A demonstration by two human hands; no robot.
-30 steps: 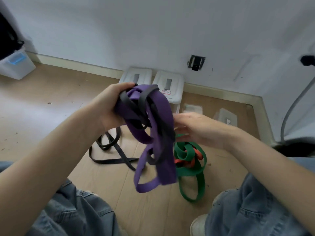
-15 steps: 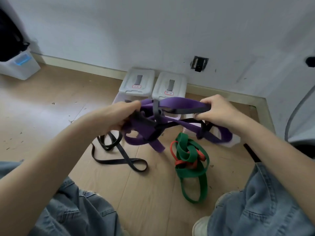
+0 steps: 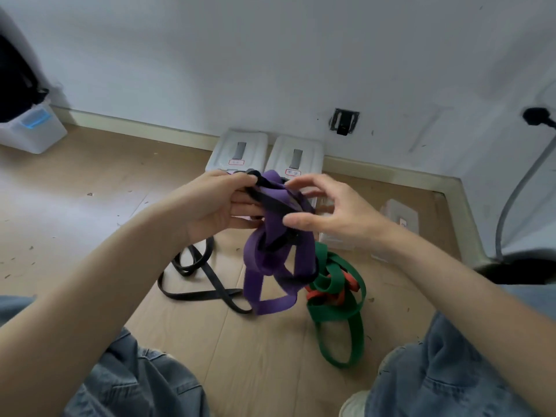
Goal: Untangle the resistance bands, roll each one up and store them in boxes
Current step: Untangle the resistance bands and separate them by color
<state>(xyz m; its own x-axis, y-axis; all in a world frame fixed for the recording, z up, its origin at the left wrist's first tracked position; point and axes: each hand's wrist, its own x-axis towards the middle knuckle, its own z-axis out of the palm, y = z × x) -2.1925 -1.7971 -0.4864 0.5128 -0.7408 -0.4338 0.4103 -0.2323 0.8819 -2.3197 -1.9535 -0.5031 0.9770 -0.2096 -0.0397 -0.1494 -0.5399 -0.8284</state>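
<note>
A purple resistance band (image 3: 264,266) and a thin black band (image 3: 272,206) wound through it hang as one tangle above the wooden floor. My left hand (image 3: 222,206) grips the top of the tangle. With fingers spread, my right hand (image 3: 331,212) touches it with thumb and index fingertip. Another black band (image 3: 192,293) lies looped on the floor on the left. A green band (image 3: 337,311) knotted with a red band (image 3: 349,285) lies on the right. Two white lidded boxes (image 3: 237,149) (image 3: 296,155) stand against the wall behind my hands.
Clear plastic boxes (image 3: 400,215) sit on the floor behind my right hand. A white bin (image 3: 30,130) stands far left under a dark bag. A grey cable (image 3: 517,191) runs down the right wall. My jeans-clad knees (image 3: 135,380) flank the floor space.
The purple band was stretched sideways between both hands. Now my right hand has let go and come back to the tangle, and the loops hang down again from my left hand.
</note>
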